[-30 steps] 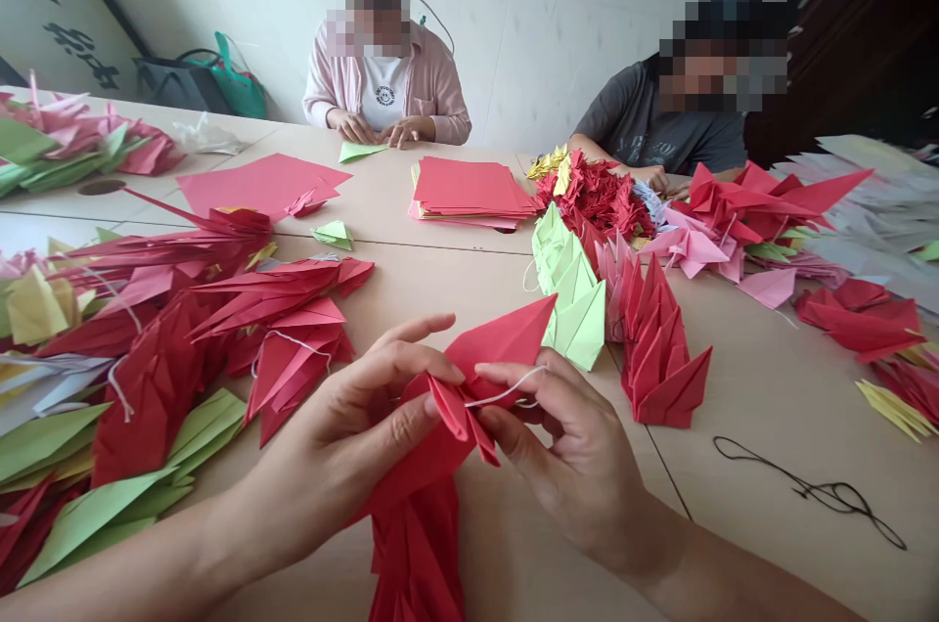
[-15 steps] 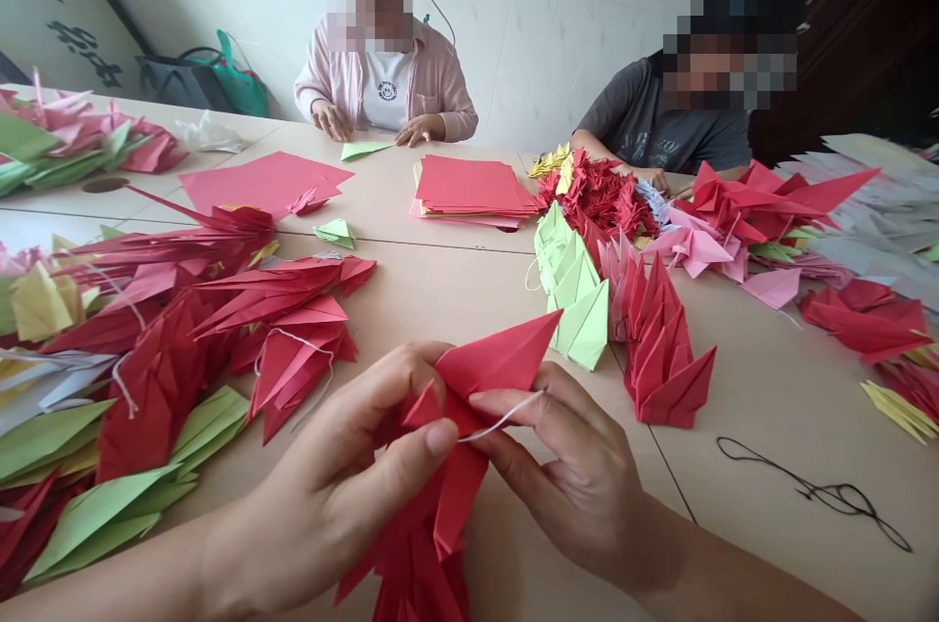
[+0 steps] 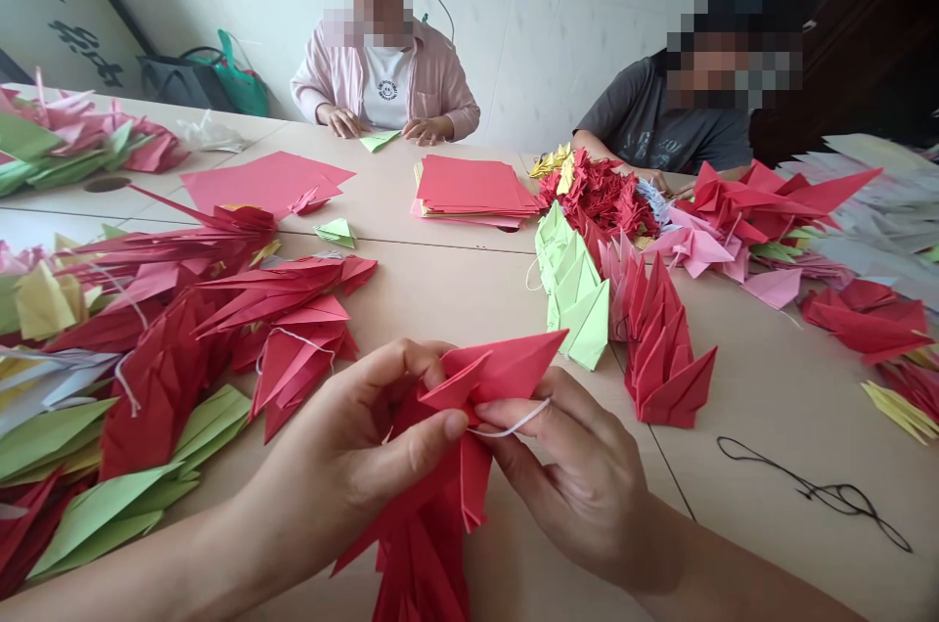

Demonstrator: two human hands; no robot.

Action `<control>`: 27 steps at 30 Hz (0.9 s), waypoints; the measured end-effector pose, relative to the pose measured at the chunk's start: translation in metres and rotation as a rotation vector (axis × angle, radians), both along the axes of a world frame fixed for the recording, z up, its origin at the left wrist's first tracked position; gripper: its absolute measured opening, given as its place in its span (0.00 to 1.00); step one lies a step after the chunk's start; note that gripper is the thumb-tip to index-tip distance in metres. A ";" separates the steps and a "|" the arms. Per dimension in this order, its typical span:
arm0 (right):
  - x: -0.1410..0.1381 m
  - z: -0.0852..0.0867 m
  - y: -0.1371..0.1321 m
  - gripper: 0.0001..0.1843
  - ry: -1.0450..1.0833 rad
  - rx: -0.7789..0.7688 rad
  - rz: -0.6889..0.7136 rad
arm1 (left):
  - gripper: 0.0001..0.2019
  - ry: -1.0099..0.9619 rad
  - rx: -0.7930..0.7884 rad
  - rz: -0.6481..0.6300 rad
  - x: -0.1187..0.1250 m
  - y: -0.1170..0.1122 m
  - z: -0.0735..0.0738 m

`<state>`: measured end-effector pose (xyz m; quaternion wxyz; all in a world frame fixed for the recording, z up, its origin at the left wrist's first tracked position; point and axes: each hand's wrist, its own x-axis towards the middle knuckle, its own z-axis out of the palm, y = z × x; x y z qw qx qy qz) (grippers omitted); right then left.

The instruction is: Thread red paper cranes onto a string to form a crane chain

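Observation:
My left hand (image 3: 352, 451) is closed on a string of folded red paper cranes (image 3: 440, 495), thumb pressed on the top crane's fold. My right hand (image 3: 579, 475) pinches a white thread (image 3: 514, 424) that runs into the same crane. The top crane's pointed wing (image 3: 514, 363) sticks out to the right above my fingers. The rest of the red stack hangs down toward the frame's bottom edge between my wrists.
Piles of red, green and yellow folded cranes (image 3: 147, 358) cover the left of the beige table (image 3: 770, 407). A row of green and red cranes (image 3: 623, 319) stands right of centre. A black cord (image 3: 814, 490) lies at right. Red paper sheets (image 3: 469, 187) sit mid-table. Two people sit opposite, folding.
The top crane has tipped flatter, its wing lower and pointing right. My left thumb has slid onto its fold, and my right fingers have drawn the thread slightly lower.

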<state>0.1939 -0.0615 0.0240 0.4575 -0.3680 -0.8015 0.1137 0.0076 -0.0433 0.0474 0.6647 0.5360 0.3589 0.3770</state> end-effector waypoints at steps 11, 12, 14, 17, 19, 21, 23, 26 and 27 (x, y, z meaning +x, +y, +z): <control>0.000 0.000 -0.002 0.06 -0.156 0.129 -0.017 | 0.10 0.202 0.212 0.056 0.001 -0.004 0.000; 0.000 0.001 -0.001 0.06 -0.168 0.132 -0.016 | 0.09 0.195 0.199 0.042 0.001 -0.004 -0.001; 0.000 0.003 -0.001 0.05 -0.199 0.137 -0.031 | 0.09 0.161 0.155 0.009 0.000 -0.004 -0.002; 0.001 0.004 -0.001 0.04 -0.247 0.175 -0.068 | 0.09 0.140 0.136 -0.011 -0.001 -0.003 -0.003; 0.001 0.003 -0.003 0.04 -0.270 0.196 -0.083 | 0.09 0.145 0.146 -0.002 0.000 -0.003 -0.004; 0.001 0.001 -0.006 0.04 -0.277 0.192 -0.088 | 0.08 0.152 0.166 0.020 0.000 -0.003 -0.005; 0.000 -0.001 -0.008 0.04 -0.274 0.163 -0.087 | 0.08 0.168 0.208 0.048 0.000 -0.004 -0.007; -0.003 -0.002 -0.008 0.03 -0.220 0.128 -0.095 | 0.07 0.200 0.232 0.048 -0.001 -0.005 -0.008; -0.004 -0.002 -0.008 0.03 -0.190 0.109 -0.104 | 0.08 0.196 0.221 0.039 -0.001 -0.005 -0.007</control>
